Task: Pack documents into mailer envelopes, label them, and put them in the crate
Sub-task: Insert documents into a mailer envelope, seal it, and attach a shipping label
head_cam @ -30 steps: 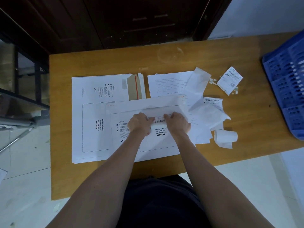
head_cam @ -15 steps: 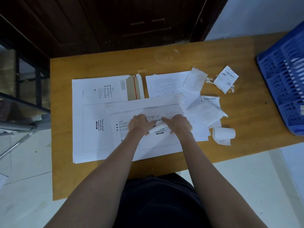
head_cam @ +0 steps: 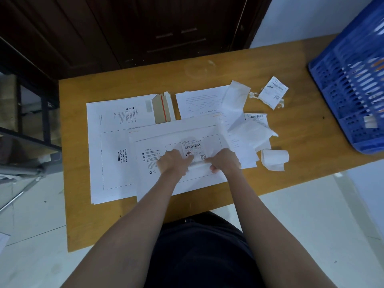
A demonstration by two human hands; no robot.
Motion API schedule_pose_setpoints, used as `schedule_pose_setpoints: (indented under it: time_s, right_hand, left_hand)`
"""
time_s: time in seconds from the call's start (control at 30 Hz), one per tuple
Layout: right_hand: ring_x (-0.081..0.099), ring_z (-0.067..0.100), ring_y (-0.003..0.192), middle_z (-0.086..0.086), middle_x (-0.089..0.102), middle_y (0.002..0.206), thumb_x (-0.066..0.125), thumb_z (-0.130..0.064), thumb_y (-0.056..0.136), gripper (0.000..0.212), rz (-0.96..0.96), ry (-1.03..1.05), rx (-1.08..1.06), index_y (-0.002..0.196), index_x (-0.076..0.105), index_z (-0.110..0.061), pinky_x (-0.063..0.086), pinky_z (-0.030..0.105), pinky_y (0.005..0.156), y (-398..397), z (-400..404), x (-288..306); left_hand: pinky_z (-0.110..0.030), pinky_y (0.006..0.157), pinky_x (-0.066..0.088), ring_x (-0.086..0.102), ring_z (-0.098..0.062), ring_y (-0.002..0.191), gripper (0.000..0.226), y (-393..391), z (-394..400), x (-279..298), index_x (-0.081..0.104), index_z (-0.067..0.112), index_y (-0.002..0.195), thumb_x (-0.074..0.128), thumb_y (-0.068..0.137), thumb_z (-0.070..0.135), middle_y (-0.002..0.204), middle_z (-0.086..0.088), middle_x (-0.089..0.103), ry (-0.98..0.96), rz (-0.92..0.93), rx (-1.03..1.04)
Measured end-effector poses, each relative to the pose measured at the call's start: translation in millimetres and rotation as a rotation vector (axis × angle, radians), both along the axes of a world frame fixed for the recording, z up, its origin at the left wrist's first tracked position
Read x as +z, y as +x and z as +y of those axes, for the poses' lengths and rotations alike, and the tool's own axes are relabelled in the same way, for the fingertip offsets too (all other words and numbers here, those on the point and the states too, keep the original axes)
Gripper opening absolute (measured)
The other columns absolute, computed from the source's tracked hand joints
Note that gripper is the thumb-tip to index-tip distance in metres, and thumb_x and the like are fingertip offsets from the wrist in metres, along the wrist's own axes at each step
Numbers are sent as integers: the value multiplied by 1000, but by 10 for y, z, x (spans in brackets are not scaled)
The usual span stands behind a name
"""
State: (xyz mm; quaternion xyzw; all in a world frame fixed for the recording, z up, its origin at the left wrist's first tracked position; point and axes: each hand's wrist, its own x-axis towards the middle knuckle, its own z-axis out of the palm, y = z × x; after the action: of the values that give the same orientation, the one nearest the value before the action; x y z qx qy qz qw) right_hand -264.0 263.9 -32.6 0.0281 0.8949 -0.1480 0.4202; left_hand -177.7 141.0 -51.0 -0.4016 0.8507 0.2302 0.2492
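A white mailer envelope (head_cam: 178, 185) lies on top of a stack of the same envelopes (head_cam: 112, 163) on the wooden table (head_cam: 124, 88). A barcode label (head_cam: 193, 147) sits flat in the envelope's printed waybill box. Just below it, my left hand (head_cam: 173, 163) and my right hand (head_cam: 225, 161) have their fingers curled on a curled white strip of backing paper (head_cam: 198, 165) at the label's lower edge. The lower part of the label is hidden by my fingers. The blue crate (head_cam: 349, 90) stands at the table's right end.
A printed document sheet (head_cam: 199, 102) lies behind the envelope. Loose backing strips (head_cam: 236, 98), a crumpled label (head_cam: 273, 92) and a white label roll (head_cam: 274, 159) are scattered to the right. A dark cabinet stands behind the table, and a metal frame is at the left.
Both hands have drawn toward me down the envelope, uncovering the upper part of the label with its barcode. The white strip between them has come away and curled.
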Motion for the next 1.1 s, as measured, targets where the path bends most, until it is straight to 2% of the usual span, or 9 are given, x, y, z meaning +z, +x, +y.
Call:
schedule_pose_setpoints:
  time_s: [0.13,0.23,0.37,0.53,0.67,0.77,0.9,1.0,1.1]
  right_hand:
    - [63,6,65,-4,73,70,69,-30,81,19,-6,-45,-55,73,68,-13,38,22,53,47,69,29]
    - [66,8,72,-4,72,70,69,-25,79,16,-13,-46,-73,69,65,-14,50,25,68,83,130,26]
    - [68,15,84,1,73,82,69,-23,77,13,10,-82,-82,80,68,-10,53,32,85,134,211,-13]
    - [61,17,76,12,68,83,67,-11,75,9,27,-142,-70,81,64,-5,55,33,85,192,250,-64]
    - [62,22,86,10,67,92,70,-7,74,14,-17,-192,-67,83,60,-8,51,28,75,196,273,-90]
    - [61,20,80,7,66,89,72,-20,73,19,-64,-189,-80,84,61,-8,50,28,72,165,271,-110]
    - [62,22,85,0,62,83,73,-55,71,50,20,-112,-7,94,58,-12,48,31,72,197,221,-136]
    - [53,18,75,-4,50,74,76,-56,68,54,111,-3,134,93,47,-18,38,28,62,273,176,-126]
    - [54,18,78,-3,54,80,78,-51,68,52,168,-18,166,92,46,-19,37,27,63,288,245,-169]
  left_hand:
    - [-23,68,50,67,-11,61,69,62,78,30,68,14,79,33,87,72,54,2,67,17,-36,-6]
    - [-25,72,49,68,-13,64,73,123,124,5,66,11,82,27,89,72,54,-1,67,45,-57,-8]
    - [-22,58,40,67,-9,60,63,181,150,-17,67,11,82,38,90,67,57,-1,69,121,-48,1]
    - [-23,69,48,70,-9,66,48,255,162,-54,64,14,77,55,85,61,69,-1,73,209,-1,33]
    - [-25,71,50,69,-9,68,43,295,205,-40,55,19,69,62,82,59,69,1,73,156,26,-2]
    - [-24,70,49,68,-10,69,42,290,233,-26,54,21,66,64,81,58,66,3,71,122,20,-8]
    - [-29,75,53,69,-15,79,44,297,263,-17,62,16,80,62,81,60,78,1,72,60,-13,-56]
    - [-32,78,55,68,-17,80,48,291,279,6,64,14,91,61,82,61,84,-1,72,19,-25,-93]
    - [-34,79,55,68,-19,81,42,317,261,16,61,13,84,64,83,55,84,-3,72,69,16,-64]
